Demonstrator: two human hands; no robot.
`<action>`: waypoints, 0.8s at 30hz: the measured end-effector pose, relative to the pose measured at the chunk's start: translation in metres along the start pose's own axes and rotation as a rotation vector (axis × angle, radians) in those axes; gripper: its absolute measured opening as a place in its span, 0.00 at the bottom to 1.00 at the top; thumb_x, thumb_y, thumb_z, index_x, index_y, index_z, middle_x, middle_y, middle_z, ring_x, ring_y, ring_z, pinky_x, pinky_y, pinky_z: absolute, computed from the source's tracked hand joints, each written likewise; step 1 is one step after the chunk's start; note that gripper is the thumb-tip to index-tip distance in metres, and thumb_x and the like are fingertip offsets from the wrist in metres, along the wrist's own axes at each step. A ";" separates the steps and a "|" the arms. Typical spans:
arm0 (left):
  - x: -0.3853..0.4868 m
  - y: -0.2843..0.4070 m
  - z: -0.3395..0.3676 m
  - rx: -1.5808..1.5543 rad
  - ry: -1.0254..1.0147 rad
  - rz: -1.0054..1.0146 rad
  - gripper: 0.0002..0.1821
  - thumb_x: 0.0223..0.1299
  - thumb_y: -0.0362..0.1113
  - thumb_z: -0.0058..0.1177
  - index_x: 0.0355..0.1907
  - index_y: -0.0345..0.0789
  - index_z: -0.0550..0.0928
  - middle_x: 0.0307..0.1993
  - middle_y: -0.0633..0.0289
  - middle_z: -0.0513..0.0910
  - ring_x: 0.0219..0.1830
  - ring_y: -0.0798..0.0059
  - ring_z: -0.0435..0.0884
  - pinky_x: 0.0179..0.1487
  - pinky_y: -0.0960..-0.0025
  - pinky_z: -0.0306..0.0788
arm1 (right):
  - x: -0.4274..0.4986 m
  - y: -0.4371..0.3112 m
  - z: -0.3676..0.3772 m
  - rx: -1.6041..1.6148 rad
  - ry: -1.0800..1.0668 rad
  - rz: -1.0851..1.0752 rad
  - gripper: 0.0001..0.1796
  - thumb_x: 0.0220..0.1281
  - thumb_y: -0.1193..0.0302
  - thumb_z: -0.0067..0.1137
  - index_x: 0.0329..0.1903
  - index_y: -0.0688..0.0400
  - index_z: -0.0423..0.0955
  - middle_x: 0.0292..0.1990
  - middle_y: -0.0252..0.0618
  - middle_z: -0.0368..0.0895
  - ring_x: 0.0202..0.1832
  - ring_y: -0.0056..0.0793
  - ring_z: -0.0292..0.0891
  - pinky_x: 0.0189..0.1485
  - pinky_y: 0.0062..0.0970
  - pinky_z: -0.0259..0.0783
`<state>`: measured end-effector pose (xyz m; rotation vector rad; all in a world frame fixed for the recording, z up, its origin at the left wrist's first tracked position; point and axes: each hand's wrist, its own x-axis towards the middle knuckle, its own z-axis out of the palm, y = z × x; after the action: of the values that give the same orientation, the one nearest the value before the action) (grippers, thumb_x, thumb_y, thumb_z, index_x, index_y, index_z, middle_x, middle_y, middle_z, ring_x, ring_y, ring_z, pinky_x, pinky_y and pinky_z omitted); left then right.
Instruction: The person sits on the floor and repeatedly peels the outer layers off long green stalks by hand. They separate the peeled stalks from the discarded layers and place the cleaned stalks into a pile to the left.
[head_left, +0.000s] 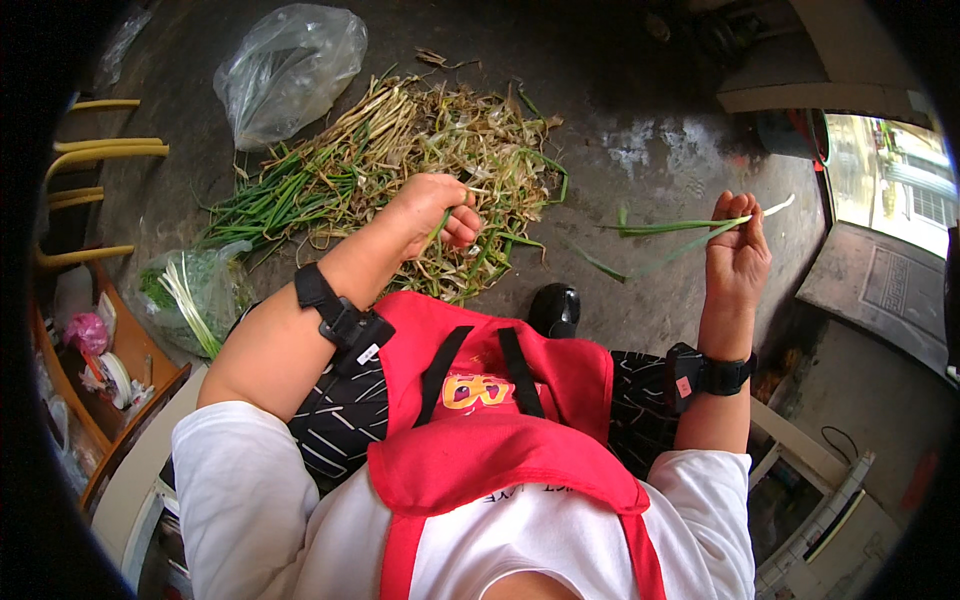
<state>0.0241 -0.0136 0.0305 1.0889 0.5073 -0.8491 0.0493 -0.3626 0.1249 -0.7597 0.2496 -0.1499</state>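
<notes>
My right hand is raised at the right, pinching a single cleaned spring onion between its fingers. The white root end points right and the green leaves trail left. Over the heap of peelings, my left hand is curled around a spring onion stalk; a green length shows beneath its fingers, and the rest is hidden by the hand. Below it on the floor spread dry, pale spring onion peelings. A pile of untrimmed spring onions lies to their left, green tops towards me.
A clear plastic bag rests beyond the onions. At left, another bag of greens has white-stemmed spring onions on it. Yellow chair tubes and a wooden drawer with odds and ends stand farther left. A shoe is before me.
</notes>
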 end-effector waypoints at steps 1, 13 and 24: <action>0.002 -0.001 -0.002 0.050 -0.016 0.007 0.10 0.61 0.34 0.36 0.36 0.32 0.72 0.21 0.61 0.77 0.18 0.76 0.75 0.21 0.76 0.66 | 0.000 -0.003 -0.001 0.005 0.029 -0.012 0.10 0.65 0.72 0.38 0.41 0.66 0.65 0.41 0.46 0.73 0.43 0.35 0.73 0.58 0.40 0.63; -0.009 0.011 0.009 0.979 0.252 0.709 0.14 0.56 0.36 0.46 0.43 0.32 0.77 0.44 0.52 0.77 0.47 0.61 0.74 0.50 0.66 0.67 | -0.008 0.024 0.018 0.067 -0.035 0.181 0.10 0.65 0.71 0.39 0.41 0.65 0.67 0.40 0.45 0.74 0.43 0.35 0.74 0.58 0.40 0.62; -0.077 0.014 0.081 0.686 -0.041 0.753 0.18 0.51 0.38 0.52 0.44 0.34 0.74 0.32 0.49 0.78 0.37 0.54 0.78 0.41 0.62 0.70 | -0.047 0.086 0.081 -0.031 -0.312 0.330 0.08 0.64 0.69 0.42 0.41 0.60 0.67 0.45 0.47 0.73 0.49 0.39 0.70 0.57 0.42 0.61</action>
<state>-0.0138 -0.0581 0.1263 1.7254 -0.2726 -0.3590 0.0307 -0.2372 0.1294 -0.7509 0.0779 0.2839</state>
